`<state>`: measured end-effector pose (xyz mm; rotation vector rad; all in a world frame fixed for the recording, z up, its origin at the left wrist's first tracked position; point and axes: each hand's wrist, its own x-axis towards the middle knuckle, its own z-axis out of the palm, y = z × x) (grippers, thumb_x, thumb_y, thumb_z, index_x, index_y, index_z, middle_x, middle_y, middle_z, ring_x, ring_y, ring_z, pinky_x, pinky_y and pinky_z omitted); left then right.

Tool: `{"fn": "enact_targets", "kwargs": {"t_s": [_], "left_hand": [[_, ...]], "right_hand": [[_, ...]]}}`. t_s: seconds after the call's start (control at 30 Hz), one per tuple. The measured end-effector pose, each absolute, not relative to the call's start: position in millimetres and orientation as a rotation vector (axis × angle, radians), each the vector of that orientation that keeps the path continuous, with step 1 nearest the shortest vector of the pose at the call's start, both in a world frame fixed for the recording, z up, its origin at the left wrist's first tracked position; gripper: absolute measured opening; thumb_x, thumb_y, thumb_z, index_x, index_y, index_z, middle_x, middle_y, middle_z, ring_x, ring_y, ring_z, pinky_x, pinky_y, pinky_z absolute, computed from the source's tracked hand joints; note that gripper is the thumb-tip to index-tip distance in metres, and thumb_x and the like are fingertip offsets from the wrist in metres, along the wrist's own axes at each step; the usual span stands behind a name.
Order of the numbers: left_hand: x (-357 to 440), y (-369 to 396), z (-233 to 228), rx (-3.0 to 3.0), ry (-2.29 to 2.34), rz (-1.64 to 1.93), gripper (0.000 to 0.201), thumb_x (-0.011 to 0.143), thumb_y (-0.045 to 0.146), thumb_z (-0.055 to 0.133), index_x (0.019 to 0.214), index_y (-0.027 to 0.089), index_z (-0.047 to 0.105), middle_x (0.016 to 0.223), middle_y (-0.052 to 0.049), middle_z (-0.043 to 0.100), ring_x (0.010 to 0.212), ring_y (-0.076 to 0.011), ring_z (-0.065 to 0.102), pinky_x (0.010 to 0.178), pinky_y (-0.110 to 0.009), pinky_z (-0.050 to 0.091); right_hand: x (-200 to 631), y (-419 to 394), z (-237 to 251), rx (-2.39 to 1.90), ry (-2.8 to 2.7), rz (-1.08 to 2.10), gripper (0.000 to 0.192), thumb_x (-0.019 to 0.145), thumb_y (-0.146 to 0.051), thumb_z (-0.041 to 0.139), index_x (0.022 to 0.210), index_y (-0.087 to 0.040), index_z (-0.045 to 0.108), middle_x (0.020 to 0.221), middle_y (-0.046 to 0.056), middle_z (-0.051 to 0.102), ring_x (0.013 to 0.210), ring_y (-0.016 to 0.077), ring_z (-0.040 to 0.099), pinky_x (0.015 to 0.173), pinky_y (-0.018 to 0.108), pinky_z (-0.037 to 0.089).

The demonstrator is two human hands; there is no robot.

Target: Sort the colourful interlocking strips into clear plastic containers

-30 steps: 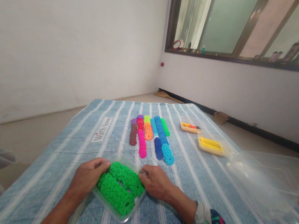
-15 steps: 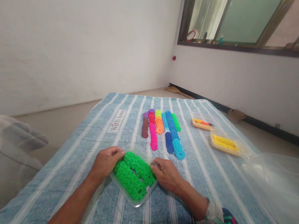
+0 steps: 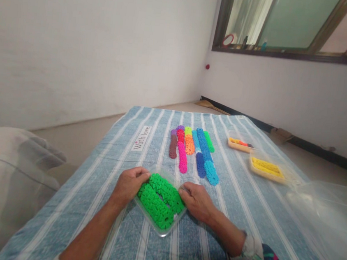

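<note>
A clear plastic tray (image 3: 163,230) lies on the blue striped cloth (image 3: 239,211) right in front of me. It holds rows of bright green toothed discs (image 3: 159,199). My left hand (image 3: 130,184) grips the tray's left edge, fingers curled against the green discs. My right hand (image 3: 196,199) grips the tray's right edge, thumb and fingers pinched at the rim. Beyond the tray lie rows of coloured discs (image 3: 193,153) in brown, pink, orange, blue and green, flat on the cloth.
Two small beige trays lie at the right: one with yellow pieces (image 3: 266,168), one with mixed pieces (image 3: 240,144). A large clear plastic lid (image 3: 325,216) rests at the far right. A grey cushion (image 3: 4,178) sits left of the cloth. Walls and a window stand behind.
The view has swung left and up, so everything sits further right in frame. Both hands keep the same hold on the tray of green discs, which has barely shifted on the cloth.
</note>
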<state>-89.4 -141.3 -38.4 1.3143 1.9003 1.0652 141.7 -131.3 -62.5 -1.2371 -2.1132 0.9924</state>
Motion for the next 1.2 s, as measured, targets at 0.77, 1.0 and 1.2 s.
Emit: {"fn": "enact_targets", "kwargs": {"t_s": [0.77, 1.0, 1.2], "left_hand": [[-95.1, -130.7, -35.6, 1.149, 1.871, 1.109, 0.034, 0.052, 0.046, 0.07, 0.074, 0.021, 0.075, 0.07, -0.003, 0.075, 0.069, -0.0241, 0.067, 0.063, -0.031, 0.052], [-98.3, -130.2, -35.1, 1.161, 1.896, 1.09, 0.035, 0.051, 0.048, 0.07, 0.073, 0.022, 0.075, 0.07, -0.003, 0.076, 0.07, -0.0254, 0.068, 0.064, -0.032, 0.053], [-100.6, -130.4, -40.0, 1.127, 1.852, 1.083, 0.038, 0.053, 0.049, 0.07, 0.078, 0.02, 0.075, 0.07, -0.002, 0.075, 0.067, -0.0233, 0.067, 0.062, -0.03, 0.052]], "right_hand": [[135.3, -126.8, -62.3, -1.255, -2.081, 0.918, 0.026, 0.088, -0.022, 0.049, 0.063, -0.017, 0.057, 0.06, -0.004, 0.047, 0.061, 0.01, 0.043, 0.059, 0.024, 0.027], [134.6, -126.9, -62.2, -1.298, -2.107, 0.883, 0.024, 0.088, -0.024, 0.051, 0.069, -0.016, 0.064, 0.062, -0.003, 0.054, 0.061, 0.0105, 0.046, 0.057, 0.024, 0.026], [134.6, -125.2, -63.6, -1.244, -2.099, 0.892, 0.025, 0.087, -0.024, 0.051, 0.065, -0.016, 0.06, 0.06, -0.004, 0.048, 0.06, 0.0101, 0.044, 0.057, 0.024, 0.026]]}}
